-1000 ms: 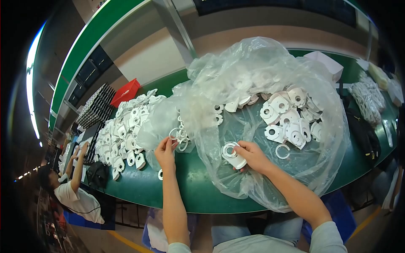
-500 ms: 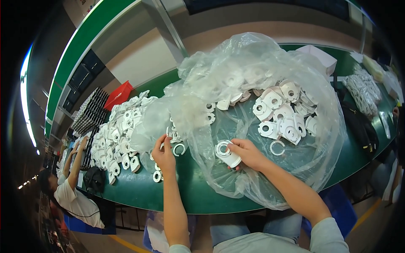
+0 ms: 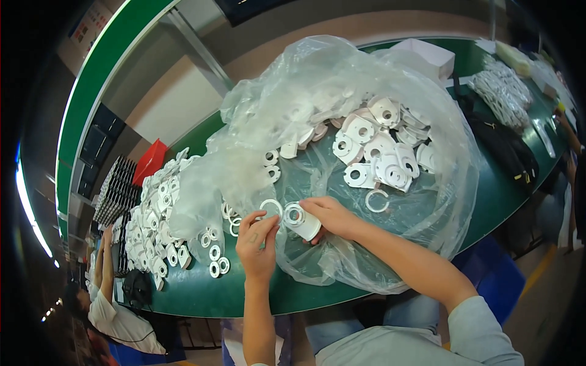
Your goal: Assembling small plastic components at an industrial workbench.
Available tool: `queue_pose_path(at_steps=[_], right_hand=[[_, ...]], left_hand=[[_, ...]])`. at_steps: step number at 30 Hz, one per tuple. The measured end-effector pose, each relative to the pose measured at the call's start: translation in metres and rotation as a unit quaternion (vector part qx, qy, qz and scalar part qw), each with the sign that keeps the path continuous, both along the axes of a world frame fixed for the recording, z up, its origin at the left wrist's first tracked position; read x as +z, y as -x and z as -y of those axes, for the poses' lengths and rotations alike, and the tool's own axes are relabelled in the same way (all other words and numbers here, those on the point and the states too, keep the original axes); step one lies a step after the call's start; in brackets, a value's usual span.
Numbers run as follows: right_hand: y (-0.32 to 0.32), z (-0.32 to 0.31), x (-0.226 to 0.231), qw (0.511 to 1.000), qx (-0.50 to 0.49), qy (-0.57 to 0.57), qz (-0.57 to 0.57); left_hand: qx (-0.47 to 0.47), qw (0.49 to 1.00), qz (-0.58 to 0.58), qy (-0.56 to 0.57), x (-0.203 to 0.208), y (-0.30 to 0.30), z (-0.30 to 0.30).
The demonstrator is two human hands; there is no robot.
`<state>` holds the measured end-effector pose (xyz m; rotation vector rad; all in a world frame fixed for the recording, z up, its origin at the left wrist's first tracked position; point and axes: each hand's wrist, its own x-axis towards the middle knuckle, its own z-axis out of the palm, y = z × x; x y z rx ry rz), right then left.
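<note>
My left hand [image 3: 257, 243] pinches a thin white ring [image 3: 270, 200] by its edge, between thumb and fingers. Close to the ring, my right hand [image 3: 332, 218] grips a white plastic housing [image 3: 306, 228] that has a round stepped collar at one end. Ring and collar are side by side; whether they touch I cannot tell. Both hands are over the near left part of a clear plastic bag [image 3: 305, 268] spread on the green table [image 3: 201, 299]. On the bag lies another white ring [image 3: 376, 210] with a gap in it.
Several similar white housings [image 3: 381, 146] are heaped inside the bag. To the left lie more white parts [image 3: 149, 232] and small loose rings [image 3: 215, 267]. A red bin [image 3: 150, 160], stacked dark trays [image 3: 115, 189], a black bag [image 3: 503, 146] and a co-worker [image 3: 119, 311] are around the table.
My left hand has brought the ring rightward, next to the housing in my right hand. The ring has turned from edge-on to showing its round opening. The whole view has shifted slightly.
</note>
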<state>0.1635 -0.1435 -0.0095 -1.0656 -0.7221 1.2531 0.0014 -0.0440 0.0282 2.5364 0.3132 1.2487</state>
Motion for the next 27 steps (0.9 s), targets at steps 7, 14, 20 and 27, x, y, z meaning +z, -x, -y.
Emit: queue_pose_path(at_steps=[7,14,20,27], right_hand=[[0.001,-0.002,-0.002,1.0,-0.003,-0.014,-0.024],[0.0,-0.002,-0.003,1.0,0.009,-0.013,-0.007],[0.002,-0.004,-0.005,1.0,-0.011,-0.016,-0.008],[0.001,-0.004,-0.008,1.0,-0.006,-0.026,-0.012]], left_hand=[[-0.022,0.995,-0.062,-0.077,-0.014,-0.005,0.007],[-0.024,0.99,-0.101,-0.099,-0.018,-0.004,0.011],[-0.034,0.984,-0.108,-0.14,-0.021,-0.005,0.012],[-0.028,0.98,-0.122,-0.154,-0.016,-0.008,0.017]])
